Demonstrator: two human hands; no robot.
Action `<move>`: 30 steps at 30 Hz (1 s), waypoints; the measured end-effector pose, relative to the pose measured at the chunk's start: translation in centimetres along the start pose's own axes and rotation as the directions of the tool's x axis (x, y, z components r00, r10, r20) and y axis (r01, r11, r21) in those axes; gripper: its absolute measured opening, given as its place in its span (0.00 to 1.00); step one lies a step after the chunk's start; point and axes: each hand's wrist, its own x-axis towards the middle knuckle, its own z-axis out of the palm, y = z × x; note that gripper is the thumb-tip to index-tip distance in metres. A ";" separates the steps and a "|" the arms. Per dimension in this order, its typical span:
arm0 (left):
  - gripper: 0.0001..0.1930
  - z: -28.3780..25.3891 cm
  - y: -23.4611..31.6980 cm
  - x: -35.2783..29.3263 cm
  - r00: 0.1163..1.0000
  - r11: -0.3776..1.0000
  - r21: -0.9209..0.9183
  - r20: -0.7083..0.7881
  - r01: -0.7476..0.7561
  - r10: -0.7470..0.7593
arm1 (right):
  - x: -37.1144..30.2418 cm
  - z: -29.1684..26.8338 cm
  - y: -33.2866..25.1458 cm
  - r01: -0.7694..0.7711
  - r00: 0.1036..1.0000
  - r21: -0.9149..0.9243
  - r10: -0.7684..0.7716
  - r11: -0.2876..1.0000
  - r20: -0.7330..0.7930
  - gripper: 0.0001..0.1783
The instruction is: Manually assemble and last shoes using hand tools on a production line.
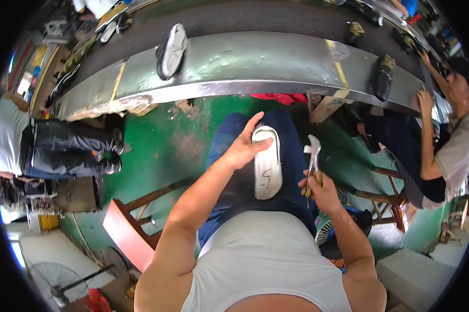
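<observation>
An upturned shoe [268, 174] lies lengthwise over my lap, its long whitish underside facing up with a dark pen mark on it. My left hand [243, 147] is closed on the far end of the shoe, the thumb pressed on the underside and the fingers down its left side. To the right of the shoe, my right hand [323, 191] is wrapped round the handles of metal pincers [313, 150]. Their curved head points away from me, apart from the shoe. Whether the jaws are closed cannot be made out.
A metal-edged bench [255, 57] with a dark belt spans the far side. On it stand a white-soled shoe [172, 52] and a dark shoe [384, 78]. A person [448, 135] sits at right; another [52, 143] stands at left. Wooden stools [128, 234] and a fan [62, 283] are nearby.
</observation>
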 end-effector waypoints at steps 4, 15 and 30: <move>0.37 -1.5 -1.5 -2.8 1.000 0.998 0.057 -0.012 -0.006 0.006 | -0.6 3.2 -0.6 0.272 0.947 -0.311 -0.196 0.911 0.253 0.17; 0.29 -3.6 -3.1 -3.2 0.992 0.917 0.380 0.080 -0.120 0.097 | 2.1 4.1 -5.0 0.093 0.852 -0.190 0.021 0.977 0.524 0.20; 0.24 -5.0 -4.4 1.4 0.989 0.966 0.249 0.140 -0.074 0.040 | 7.6 5.4 3.9 0.454 0.874 -0.562 -0.469 0.691 0.129 0.09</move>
